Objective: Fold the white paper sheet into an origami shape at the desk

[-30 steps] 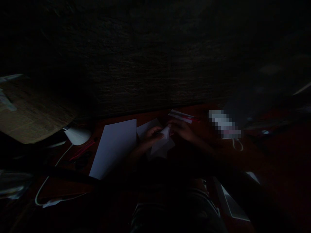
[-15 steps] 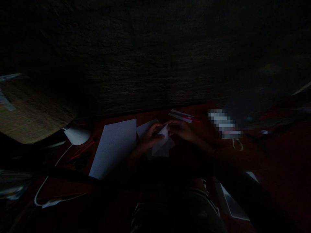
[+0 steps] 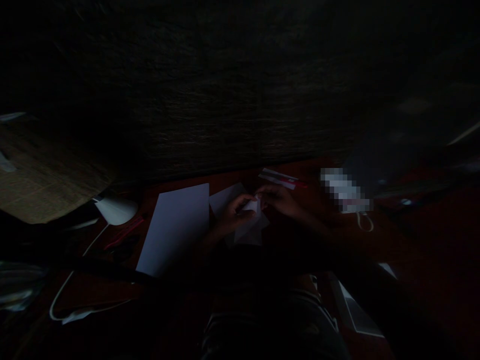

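Note:
The scene is very dark. A partly folded piece of white paper point(image 3: 249, 231) is between my two hands above the reddish-brown table. My left hand point(image 3: 233, 216) is closed on its left side, with the thumb lying across the front. At the paper's upper tip, the fingers of my right hand point(image 3: 276, 198) are pinched together. Behind my left hand lies another pale sheet point(image 3: 224, 196), partly covered. A large white sheet point(image 3: 176, 225) lies flat to the left of my hands.
Beyond my right hand lie a clear strip like a ruler point(image 3: 275, 178) and a red pen-like item point(image 3: 298, 183). On the right is a pixelated white object point(image 3: 345, 190) with a cord loop. A white cone-shaped object point(image 3: 118, 210) with a cable stands left, near a red tool point(image 3: 125, 232).
The paper's pointed top has dropped lower and now looks folded or bent between my fingers. Both hands stay close together in nearly the same place. The view has shifted slightly.

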Tool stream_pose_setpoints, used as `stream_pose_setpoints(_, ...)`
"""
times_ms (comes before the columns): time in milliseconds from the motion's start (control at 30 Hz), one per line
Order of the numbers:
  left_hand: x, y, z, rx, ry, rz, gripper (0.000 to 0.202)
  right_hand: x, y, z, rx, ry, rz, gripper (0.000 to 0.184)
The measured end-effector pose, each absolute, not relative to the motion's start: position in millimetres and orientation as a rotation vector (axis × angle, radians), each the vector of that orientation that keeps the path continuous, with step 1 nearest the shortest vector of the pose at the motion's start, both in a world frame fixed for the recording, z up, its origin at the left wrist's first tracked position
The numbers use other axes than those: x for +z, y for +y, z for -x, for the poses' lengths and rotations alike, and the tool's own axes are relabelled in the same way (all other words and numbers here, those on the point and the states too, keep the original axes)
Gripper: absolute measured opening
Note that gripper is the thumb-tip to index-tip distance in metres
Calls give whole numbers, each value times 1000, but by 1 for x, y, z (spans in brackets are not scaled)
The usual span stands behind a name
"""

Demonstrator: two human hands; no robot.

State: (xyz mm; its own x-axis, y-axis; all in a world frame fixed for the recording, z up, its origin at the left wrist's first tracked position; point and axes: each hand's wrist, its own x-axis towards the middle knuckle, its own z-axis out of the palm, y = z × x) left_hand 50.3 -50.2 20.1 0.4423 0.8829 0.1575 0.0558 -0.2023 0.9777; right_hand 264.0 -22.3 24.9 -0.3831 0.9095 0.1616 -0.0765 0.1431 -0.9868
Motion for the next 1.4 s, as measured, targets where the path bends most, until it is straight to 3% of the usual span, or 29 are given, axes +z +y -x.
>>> stream_pose_setpoints(567, 25, -52, -51, 945, 896, -1648, 43, 23, -21, -264, 1406, -1509, 880, 24)
stream_pose_setpoints(800, 21, -52, -51, 930, 858, -1591, 49, 25, -23, -265, 1410, -1499, 882, 28)
stream_pose_setpoints(1067, 30, -54, -53, 960, 818, -1623, 40, 23, -20, -263, 1437, -1500, 865, 39)
stream_pose_setpoints(1267, 15, -48, -52, 997, 871, -1470, 66, 26, -22, -261, 1438, -1530, 851, 44)
stream_pose_setpoints(1400, 12, -48, -50, 851, 996, -1366, 54, 24, -23, -261, 1419, -1543, 848, 41)
